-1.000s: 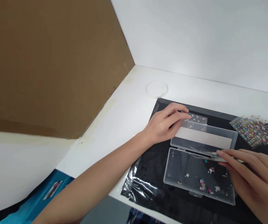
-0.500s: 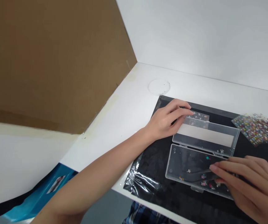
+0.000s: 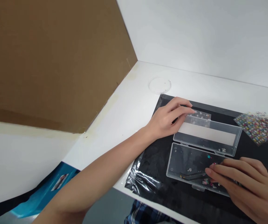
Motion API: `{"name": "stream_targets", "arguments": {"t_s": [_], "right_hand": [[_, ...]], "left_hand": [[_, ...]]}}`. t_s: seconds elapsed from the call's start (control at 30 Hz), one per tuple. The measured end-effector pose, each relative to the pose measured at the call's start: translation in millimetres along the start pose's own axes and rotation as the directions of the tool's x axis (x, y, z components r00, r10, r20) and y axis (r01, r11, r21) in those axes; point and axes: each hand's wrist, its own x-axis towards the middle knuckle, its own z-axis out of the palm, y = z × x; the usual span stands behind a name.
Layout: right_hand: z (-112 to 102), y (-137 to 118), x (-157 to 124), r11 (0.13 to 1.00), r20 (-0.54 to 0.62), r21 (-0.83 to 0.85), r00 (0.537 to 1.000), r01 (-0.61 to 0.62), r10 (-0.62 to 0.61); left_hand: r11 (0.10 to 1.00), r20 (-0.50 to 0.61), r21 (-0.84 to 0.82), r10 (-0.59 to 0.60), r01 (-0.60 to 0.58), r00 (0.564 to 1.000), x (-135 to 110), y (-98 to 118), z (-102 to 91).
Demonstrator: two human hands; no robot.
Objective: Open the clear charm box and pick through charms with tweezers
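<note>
A clear plastic case (image 3: 182, 155) lies open on a black mat (image 3: 152, 158). Its far half (image 3: 208, 134) holds a white strip. The near half has small colourful bits scattered in it. My left hand (image 3: 167, 119) rests with fingers stretched flat on the far half's left end, touching a small sticker strip (image 3: 202, 114) behind it. My right hand (image 3: 241, 183) lies over the near half's right part, fingers pressed together. A dark slim tool (image 3: 189, 176) sticks out leftward from them into the tray.
A colourful sticker sheet (image 3: 261, 127) lies at the mat's far right. A round white disc (image 3: 159, 84) sits on the white table behind the mat. A brown cardboard wall (image 3: 54, 62) stands at left. A blue packet (image 3: 43, 194) lies at lower left.
My right hand has slid from the case's hinge down and left over the near half, bringing the dark tool into the tray. My left hand has stayed put.
</note>
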Motion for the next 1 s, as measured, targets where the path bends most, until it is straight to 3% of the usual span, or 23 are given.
{"name": "stream_targets", "arguments": {"t_s": [0.1, 1.0], "right_hand": [[3.2, -2.4, -0.7, 0.999, -0.039, 0.037, 0.999, -0.013, 0.014], [-2.9, 0.6, 11.8, 1.000, -0.012, 0.014, 1.000, 0.022, -0.022]], "left_hand": [[1.000, 0.003, 0.001, 0.000, 0.000, 1.000, -0.1, -0.5, 0.0], [1.000, -0.004, -0.014, -0.008, 0.008, 1.000, 0.2, 1.5, 0.3]]}}
